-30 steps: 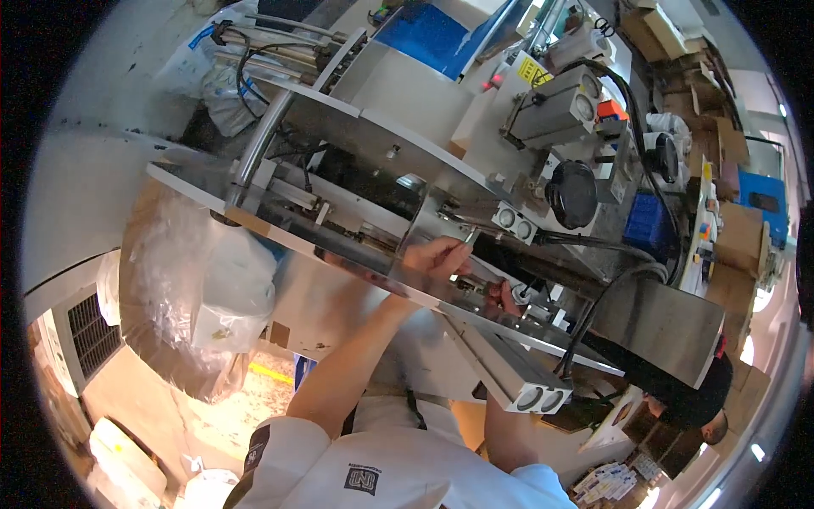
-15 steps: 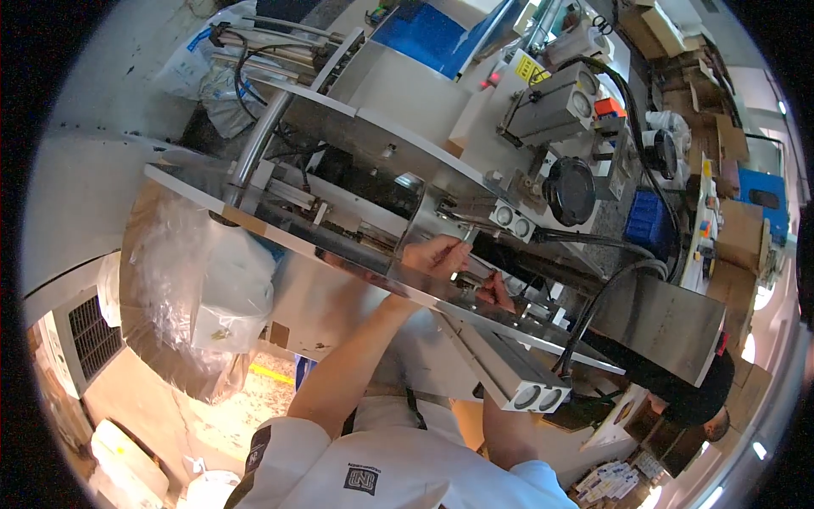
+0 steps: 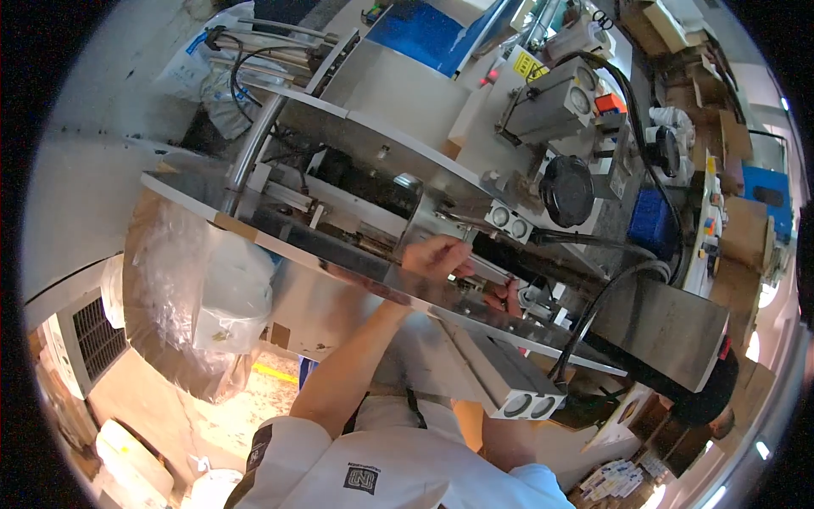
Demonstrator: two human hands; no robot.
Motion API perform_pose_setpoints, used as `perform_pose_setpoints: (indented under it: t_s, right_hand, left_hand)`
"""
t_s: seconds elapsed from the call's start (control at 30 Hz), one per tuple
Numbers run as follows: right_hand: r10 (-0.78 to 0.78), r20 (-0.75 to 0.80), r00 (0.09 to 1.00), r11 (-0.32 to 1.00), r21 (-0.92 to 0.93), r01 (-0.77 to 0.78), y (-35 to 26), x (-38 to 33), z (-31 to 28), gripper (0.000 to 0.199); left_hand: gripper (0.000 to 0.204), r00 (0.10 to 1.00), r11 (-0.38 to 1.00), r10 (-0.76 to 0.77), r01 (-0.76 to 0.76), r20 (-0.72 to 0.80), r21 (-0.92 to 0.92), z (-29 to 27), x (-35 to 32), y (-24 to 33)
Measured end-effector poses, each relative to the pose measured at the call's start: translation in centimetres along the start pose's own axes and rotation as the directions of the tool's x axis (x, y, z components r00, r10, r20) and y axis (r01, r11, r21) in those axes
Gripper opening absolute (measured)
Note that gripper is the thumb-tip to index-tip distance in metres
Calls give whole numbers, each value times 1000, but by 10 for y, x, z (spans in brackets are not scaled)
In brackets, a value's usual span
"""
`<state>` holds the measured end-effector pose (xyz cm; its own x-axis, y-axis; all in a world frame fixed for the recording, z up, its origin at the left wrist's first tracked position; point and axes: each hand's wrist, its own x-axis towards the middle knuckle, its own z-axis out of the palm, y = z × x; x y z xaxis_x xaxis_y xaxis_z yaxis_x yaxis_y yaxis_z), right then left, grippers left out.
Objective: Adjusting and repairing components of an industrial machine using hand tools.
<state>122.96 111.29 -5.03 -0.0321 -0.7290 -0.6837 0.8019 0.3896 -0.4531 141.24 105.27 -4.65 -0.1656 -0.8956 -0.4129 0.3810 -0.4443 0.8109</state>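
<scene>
I reach into a stainless-steel packaging machine (image 3: 356,161). My left hand (image 3: 437,254) lies over a long shiny metal rail (image 3: 339,276), its fingers bent against the parts behind it. My right hand (image 3: 506,297) is a little to the right and lower, mostly hidden behind the same rail; only the fingers show, next to small fittings and black hoses (image 3: 585,242). Whether either hand grips something is hidden. My left forearm (image 3: 348,373) rises from my white sleeve.
A clear plastic bag (image 3: 195,297) hangs at the machine's left end. A grey pneumatic block (image 3: 509,386) sticks out below the rail, and a black round knob (image 3: 565,191) sits above right. Cardboard boxes (image 3: 746,229) and a blue crate (image 3: 653,222) stand at the right.
Both hands stay almost where they were inside the machine. The right hand's fingers have shifted slightly along the rail.
</scene>
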Motion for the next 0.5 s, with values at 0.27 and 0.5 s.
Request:
perform_pose_setpoints:
  t_s: [0.27,0.5]
  right_hand:
    - [-244,64,968,943,-216,253,-9,-5,-12,27]
    - [-237,164,958,957,-132,260,-6,-7,-42,28]
  left_hand:
    - [24,988,943,-142,153,57,-294,-1,8,-9]
    - [21,956,845,-232,289,178,-450,-11,10,-14]
